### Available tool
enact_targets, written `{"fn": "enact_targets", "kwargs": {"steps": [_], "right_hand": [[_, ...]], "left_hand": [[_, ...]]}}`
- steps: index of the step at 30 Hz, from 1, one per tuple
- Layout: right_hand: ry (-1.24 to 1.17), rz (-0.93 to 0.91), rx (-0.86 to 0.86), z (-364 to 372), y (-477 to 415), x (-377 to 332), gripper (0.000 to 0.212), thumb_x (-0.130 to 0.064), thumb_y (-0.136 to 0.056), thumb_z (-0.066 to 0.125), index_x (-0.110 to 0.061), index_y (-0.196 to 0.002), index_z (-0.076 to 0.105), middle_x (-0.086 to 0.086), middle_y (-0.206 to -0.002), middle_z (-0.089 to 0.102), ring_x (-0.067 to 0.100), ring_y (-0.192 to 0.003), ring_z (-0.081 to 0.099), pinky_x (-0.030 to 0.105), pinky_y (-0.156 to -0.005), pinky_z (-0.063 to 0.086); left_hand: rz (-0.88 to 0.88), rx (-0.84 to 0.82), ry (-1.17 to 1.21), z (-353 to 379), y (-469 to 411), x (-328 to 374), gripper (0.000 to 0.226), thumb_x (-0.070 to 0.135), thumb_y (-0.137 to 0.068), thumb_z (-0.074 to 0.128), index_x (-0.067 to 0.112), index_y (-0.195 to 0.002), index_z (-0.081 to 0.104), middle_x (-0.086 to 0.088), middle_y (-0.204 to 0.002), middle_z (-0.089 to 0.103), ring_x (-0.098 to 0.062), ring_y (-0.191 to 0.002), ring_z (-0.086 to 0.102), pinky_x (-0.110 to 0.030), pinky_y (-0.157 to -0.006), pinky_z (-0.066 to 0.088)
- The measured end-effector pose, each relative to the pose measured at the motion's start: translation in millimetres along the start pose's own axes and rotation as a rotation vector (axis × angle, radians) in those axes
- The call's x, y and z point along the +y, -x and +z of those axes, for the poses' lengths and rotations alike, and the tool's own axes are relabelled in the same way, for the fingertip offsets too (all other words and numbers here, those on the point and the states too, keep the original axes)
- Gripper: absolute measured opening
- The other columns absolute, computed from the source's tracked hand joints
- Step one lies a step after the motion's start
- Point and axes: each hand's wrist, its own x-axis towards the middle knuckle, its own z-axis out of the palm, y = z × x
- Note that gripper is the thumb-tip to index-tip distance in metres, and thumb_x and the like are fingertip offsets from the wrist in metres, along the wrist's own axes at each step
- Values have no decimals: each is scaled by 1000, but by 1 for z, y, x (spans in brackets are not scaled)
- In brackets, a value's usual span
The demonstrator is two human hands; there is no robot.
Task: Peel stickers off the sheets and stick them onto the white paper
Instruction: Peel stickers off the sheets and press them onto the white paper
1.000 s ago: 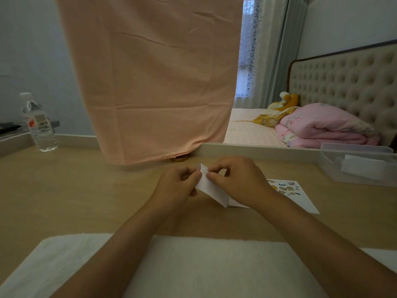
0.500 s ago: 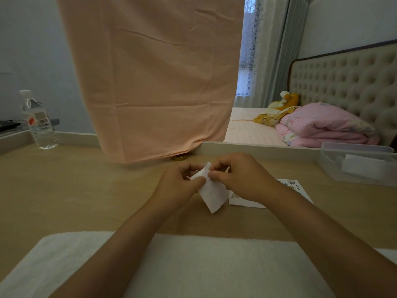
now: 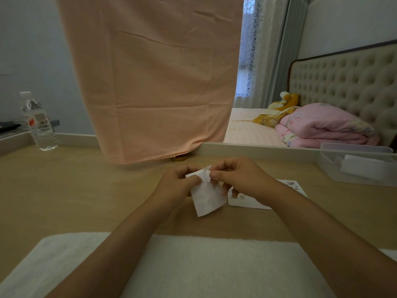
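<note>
Centrally, beyond the lower-frame white mat [image 3: 193, 265], the left hand [image 3: 176, 182] pinches a sticker sheet [image 3: 206, 200] while the right hand [image 3: 240, 177] pinches a part-lifted sticker [image 3: 205, 176] at its top edge: peeling step; next, probably a slow clean pull.

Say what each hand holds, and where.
The left hand pinches the sticker sheet by its upper edge; the right hand pinches a partly peeled sticker at its top.

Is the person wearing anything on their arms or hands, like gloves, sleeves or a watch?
No. The left hand and right hand are bare: no gloves, rings, watch or bracelet show. The left forearm and right forearm are bare, no sleeve in view.
</note>
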Motion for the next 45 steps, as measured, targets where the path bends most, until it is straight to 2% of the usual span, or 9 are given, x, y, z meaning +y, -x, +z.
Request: {"fn": "enact_targets", "kwargs": {"steps": [9, 14, 17, 23, 29, 32, 34, 40, 45], "right_hand": [[44, -209, 91, -4, 0, -12, 17, -12, -93, 69, -24, -104, 70, -5, -87, 69, 16, -56, 64, 21, -49, 46], [363, -338, 62, -1, 0, -8, 37, -17, -92, 69, -53, -101, 68, -20, -99, 66, 12, -71, 62, 24, -67, 55], [432, -432, 12, 1, 0, -7, 35, -19, -89, 74, -49, -106, 73, -23, -101, 65, 8, -78, 60, 22, -70, 51], [575, -537, 64, -3, -1, -6, 15, -27, -84, 79, -40, -91, 78, -22, -95, 67, 8, -71, 60, 33, -67, 53], [500, -417, 70, -3, -3, -1, 6, -34, -83, 78, -39, -86, 78, -25, -91, 69, 5, -75, 61, 30, -68, 54], [465, -333, 107, -3, -4, 4, 5, -33, -84, 78, -37, -85, 78, -23, -85, 71, -4, -73, 60, 18, -65, 46], [400, -294, 125, -2, -5, 6, 4, -31, -85, 78, -35, -84, 79, -21, -82, 72, -7, -69, 60, 13, -63, 42], [226, -187, 74, -3, -6, 5, 5, -27, -88, 77, -29, -85, 80, -12, -79, 73, -2, -61, 59, 19, -58, 48], [63, -70, 36, 0, -4, 9, 9, -22, -91, 74, -15, -88, 80, 5, -80, 75, 10, -59, 61, 23, -54, 51]], "left_hand": [[8, -21, 51, -6, 0, 8, 18, 14, -85, 64, 26, -95, 73, 7, -94, 72, -7, -83, 67, -24, -68, 51], [-49, -63, 72, -8, 1, 7, 21, 21, -78, 65, 21, -98, 71, 1, -102, 72, -16, -91, 69, -35, -78, 54], [-95, -90, 130, -9, -1, 7, 14, 10, -89, 64, 15, -101, 68, -7, -97, 73, -20, -87, 69, -36, -77, 53], [-163, -96, 96, -14, -4, 3, 43, 30, -69, 75, 25, -112, 68, -6, -111, 73, -23, -101, 71, -42, -91, 55], [-60, 60, -101, -16, -7, -2, 29, 25, -87, 75, 30, -113, 64, 8, -112, 69, -10, -99, 65, -25, -75, 50], [184, 146, -341, -17, -5, -2, 17, 45, -90, 64, 38, -105, 69, 21, -112, 64, 0, -103, 57, -24, -83, 45], [232, 59, -352, -17, 1, 2, 35, 66, -85, 55, 40, -101, 72, 23, -107, 66, 3, -103, 57, -28, -88, 46], [132, -80, -658, -11, 7, 4, 48, 67, -69, 73, 49, -113, 66, 32, -112, 62, 8, -101, 56, -26, -87, 49], [5, -214, -399, -3, 4, -5, 69, 59, -73, 78, 48, -134, 48, 24, -126, 54, -1, -110, 56, -28, -89, 51]]}}
